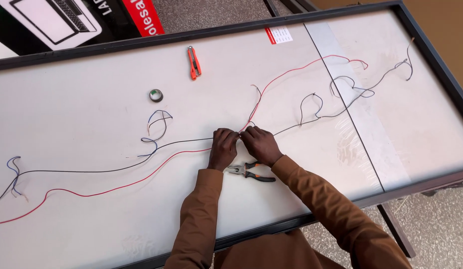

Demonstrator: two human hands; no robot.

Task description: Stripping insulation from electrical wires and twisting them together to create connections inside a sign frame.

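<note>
My left hand [222,148] and my right hand [260,144] meet at the middle of a large white panel [92,94], pinching the wires where they join. A red wire [107,189] and a black wire [92,172] run off to the left from my left hand. From my right hand a red wire [296,69] and a black wire [311,119] lead toward the far right. Pliers with orange and black handles [251,172] lie just below my hands, untouched. Both sleeves are brown.
An orange utility knife [193,63] and a small roll of tape [156,95] lie further up the panel. Short blue wire pieces [159,122] curl left of centre. The panel has a dark frame [430,50] and a printed board [67,20] lies beyond it.
</note>
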